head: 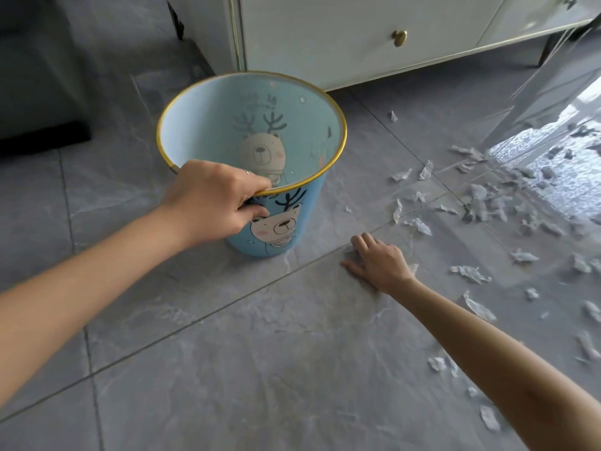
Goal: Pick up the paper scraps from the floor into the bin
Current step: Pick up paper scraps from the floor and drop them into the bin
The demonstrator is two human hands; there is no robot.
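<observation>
Left hand (211, 203) gripping blue bin's (294, 219) rim, right hand (377, 262) flat, fingers relaxed, on the floor (227, 369), paper scraps (419, 224) strewn toward its right edge

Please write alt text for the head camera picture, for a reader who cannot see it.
A person's left hand grips the gold rim of a blue bin with bear drawings, while the right hand rests on the grey tile floor. Paper scraps lie scattered to the right, and a white cabinet stands behind.

Grey marbled floor tiles (227, 369) — pale cabinet (325, 43) with brass knob (399, 37) behind, dark furniture (32, 76) at left
</observation>
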